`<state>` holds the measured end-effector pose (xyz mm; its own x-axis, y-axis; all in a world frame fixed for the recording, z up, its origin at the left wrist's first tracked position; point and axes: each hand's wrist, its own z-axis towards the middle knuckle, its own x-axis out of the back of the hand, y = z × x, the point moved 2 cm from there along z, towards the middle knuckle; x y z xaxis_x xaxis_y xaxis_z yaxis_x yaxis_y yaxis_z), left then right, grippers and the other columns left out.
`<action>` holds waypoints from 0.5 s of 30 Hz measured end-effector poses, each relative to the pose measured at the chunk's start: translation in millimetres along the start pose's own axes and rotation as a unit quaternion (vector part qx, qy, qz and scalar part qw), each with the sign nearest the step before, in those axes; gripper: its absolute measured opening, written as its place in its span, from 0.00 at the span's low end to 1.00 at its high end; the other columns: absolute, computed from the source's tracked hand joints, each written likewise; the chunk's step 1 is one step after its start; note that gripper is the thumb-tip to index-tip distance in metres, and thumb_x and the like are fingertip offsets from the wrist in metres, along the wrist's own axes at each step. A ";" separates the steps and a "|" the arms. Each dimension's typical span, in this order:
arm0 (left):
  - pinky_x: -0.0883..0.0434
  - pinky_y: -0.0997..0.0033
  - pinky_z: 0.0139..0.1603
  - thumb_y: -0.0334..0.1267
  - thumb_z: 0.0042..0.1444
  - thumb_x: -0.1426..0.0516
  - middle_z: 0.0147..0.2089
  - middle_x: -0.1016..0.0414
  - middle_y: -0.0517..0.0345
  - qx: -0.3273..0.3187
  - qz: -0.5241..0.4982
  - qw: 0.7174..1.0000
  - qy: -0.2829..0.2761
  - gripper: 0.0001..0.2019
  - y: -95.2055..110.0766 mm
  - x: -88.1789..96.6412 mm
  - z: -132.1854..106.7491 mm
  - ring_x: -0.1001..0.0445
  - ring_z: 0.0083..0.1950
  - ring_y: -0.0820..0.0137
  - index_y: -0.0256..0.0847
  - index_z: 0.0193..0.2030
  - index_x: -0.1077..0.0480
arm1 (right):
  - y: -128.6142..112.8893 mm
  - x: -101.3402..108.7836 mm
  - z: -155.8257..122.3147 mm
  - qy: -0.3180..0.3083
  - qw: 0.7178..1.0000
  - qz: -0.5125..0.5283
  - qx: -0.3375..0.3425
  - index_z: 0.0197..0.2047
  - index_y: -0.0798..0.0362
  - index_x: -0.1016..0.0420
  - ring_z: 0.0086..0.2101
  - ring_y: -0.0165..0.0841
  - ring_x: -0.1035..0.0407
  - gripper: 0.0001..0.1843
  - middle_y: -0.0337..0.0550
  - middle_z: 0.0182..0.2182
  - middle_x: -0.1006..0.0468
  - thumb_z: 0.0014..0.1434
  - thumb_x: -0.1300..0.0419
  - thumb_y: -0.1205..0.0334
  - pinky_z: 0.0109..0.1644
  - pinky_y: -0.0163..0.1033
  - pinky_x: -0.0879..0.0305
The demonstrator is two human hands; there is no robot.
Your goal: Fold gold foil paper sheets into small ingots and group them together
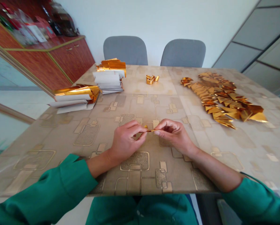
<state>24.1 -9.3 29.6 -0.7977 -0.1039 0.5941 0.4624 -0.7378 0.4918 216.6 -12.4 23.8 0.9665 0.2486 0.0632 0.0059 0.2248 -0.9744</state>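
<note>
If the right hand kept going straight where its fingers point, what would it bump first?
The right hand already pinches a small gold foil strip, so it would probably meet the left hand first, just past the strip. Depth is hard to judge here.

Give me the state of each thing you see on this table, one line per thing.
gold foil strip, narrow, held in the air between both hands
left hand, fingertips pinching the strip
right hand, fingertips pinching the strip
first paper and foil stack, gold sheets on white papers
second paper and foil stack, overhanging the table edge
folded gold foil triangles, overlapping in a long pile
small gold foil piece, folded, lying apart
</note>
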 end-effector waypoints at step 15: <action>0.37 0.77 0.27 0.26 0.52 0.41 0.25 0.28 0.59 0.042 -0.084 0.996 -0.003 0.05 13.7 1.9 2.4 0.33 0.26 0.76 0.37 0.27 0.26 | -27.0 -5.4 -3.0 -0.040 0.951 -0.238 0.193 0.39 0.47 0.26 0.39 0.33 0.33 0.03 0.38 0.34 0.28 0.62 0.38 0.64 0.46 0.42 0.37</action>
<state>29.9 -18.0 39.0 -0.8644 0.0211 0.5024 0.3530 -0.6862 0.6360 212.0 -22.6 49.0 0.8554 0.1003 0.5081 0.3278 0.6546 -0.6812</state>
